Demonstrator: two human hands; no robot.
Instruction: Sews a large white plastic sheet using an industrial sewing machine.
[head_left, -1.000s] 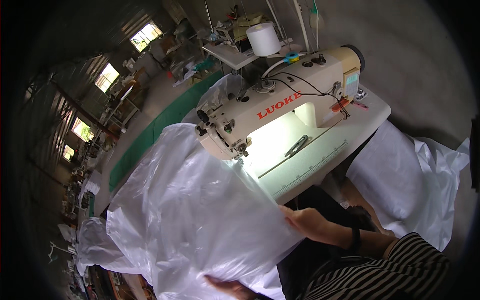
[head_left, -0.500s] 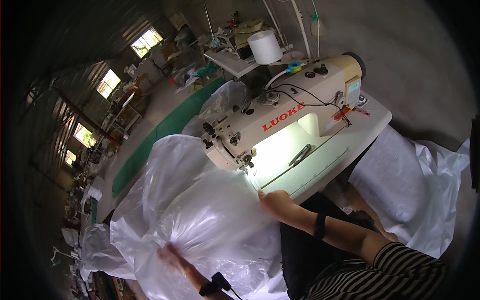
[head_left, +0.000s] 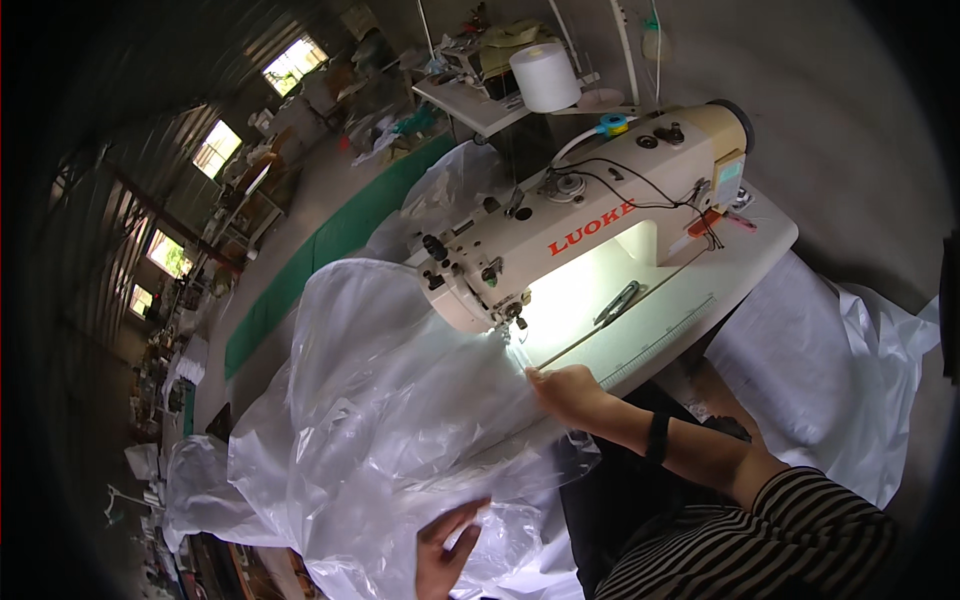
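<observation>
A large sheet of clear plastic film (head_left: 370, 400) spreads from the sewing machine (head_left: 600, 220) down over the left side and toward me. Its edge runs under the machine's needle area (head_left: 505, 335), which the lamp lights brightly. Close in front of the needle, my right hand (head_left: 572, 396) is closed, thumb and fingers pinching the film's edge. Lower down, my left hand (head_left: 445, 555) is over the film with thumb and fingers apart, gripping nothing. Thread snips (head_left: 618, 303) lie on the machine bed, right of the needle.
A white thread cone (head_left: 545, 78) stands behind the machine. More white sheeting (head_left: 810, 370) hangs at the right of the table. A long green strip (head_left: 320, 260) lies on the floor at the left. A second worktable (head_left: 470, 105) with clutter stands at the back.
My left hand has let go of the gathered film and moved right and nearer to me; the film there has loosened. My right hand stays at the edge. The view has shifted slightly.
</observation>
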